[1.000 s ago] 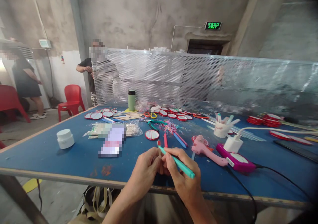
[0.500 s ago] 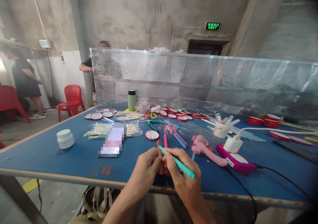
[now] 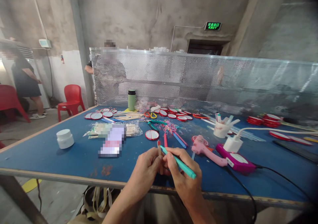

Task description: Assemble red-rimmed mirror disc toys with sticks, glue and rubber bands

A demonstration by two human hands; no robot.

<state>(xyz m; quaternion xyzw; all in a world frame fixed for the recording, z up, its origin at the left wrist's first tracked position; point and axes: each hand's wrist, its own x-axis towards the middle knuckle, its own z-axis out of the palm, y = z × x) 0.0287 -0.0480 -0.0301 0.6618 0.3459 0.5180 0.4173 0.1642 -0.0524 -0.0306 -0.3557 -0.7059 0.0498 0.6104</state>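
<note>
My left hand (image 3: 145,172) is closed around a thin wooden stick (image 3: 159,154) with a red-coloured tip, held upright above the near edge of the blue table (image 3: 62,157). My right hand (image 3: 184,177) grips a teal marker pen (image 3: 181,164) like a writing tool, its tip touching the stick near the top. Both hands meet in front of me, just over the table's front edge.
A pink glue gun (image 3: 206,149), a magenta power strip (image 3: 236,161) with a white charger and black cable lie to the right. Red-rimmed discs, markers, stick bundles (image 3: 116,129), a white jar (image 3: 65,138), a green flask (image 3: 131,100) and a perforated metal screen stand beyond. People stand at the left.
My hands and the pen have barely shifted. The person behind the metal screen has stepped to the right.
</note>
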